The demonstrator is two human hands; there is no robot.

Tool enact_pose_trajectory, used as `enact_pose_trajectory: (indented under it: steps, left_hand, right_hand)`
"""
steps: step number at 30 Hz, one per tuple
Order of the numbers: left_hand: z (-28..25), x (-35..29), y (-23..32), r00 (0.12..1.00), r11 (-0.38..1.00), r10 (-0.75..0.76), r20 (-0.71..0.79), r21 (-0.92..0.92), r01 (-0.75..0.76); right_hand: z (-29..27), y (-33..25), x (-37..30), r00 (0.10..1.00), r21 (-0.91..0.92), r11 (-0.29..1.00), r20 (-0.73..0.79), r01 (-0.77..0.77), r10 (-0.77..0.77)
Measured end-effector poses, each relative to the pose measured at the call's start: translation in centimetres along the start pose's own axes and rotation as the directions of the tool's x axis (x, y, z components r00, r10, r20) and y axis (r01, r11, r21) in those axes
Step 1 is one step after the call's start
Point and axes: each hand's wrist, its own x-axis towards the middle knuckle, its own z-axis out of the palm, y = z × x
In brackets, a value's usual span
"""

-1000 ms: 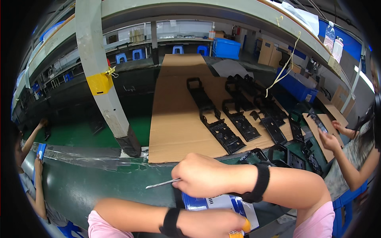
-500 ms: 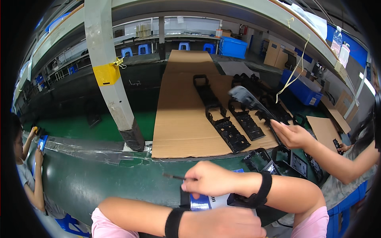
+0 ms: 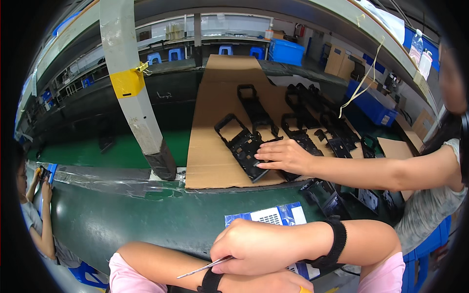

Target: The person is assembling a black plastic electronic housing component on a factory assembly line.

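My right hand [image 3: 246, 246] is closed in a pinch on a pair of thin metal tweezers [image 3: 202, 268], whose tip points down to the left over my left wrist. Below it, my left hand [image 3: 264, 283] reaches across to the right at the lower edge; its fingers are mostly cut off. A small yellow bit [image 3: 306, 289] shows by those fingers, too little to name. Just beyond my right hand lies a blue and white sheet [image 3: 293, 213] with rows of small dark pieces, partly covered by my arm. Each wrist wears a black band.
A co-worker's hand [image 3: 288, 156] rests on a black plastic frame [image 3: 239, 146] on the cardboard [image 3: 205, 166]. Several similar frames lie around it. More black parts [image 3: 325, 198] sit at right. A post [image 3: 139, 107] stands left; another person [image 3: 36, 215] works at far left.
My right hand has swung the tweezers down toward my left wrist, uncovering more of the sheet. My left hand has dropped lower. The co-worker has brought the black frame down onto the cardboard.
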Motion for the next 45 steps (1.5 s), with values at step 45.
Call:
enact_pose_trajectory:
  steps: [45]
  left_hand:
    - [-7.9, -5.3, -6.6, 0.283, 0.845, -0.471, -0.836, -0.52, -0.128]
  right_hand:
    - [8.7, 10.5, -9.3, 0.43, 0.823, 0.529, -0.562, 0.206, 0.706]
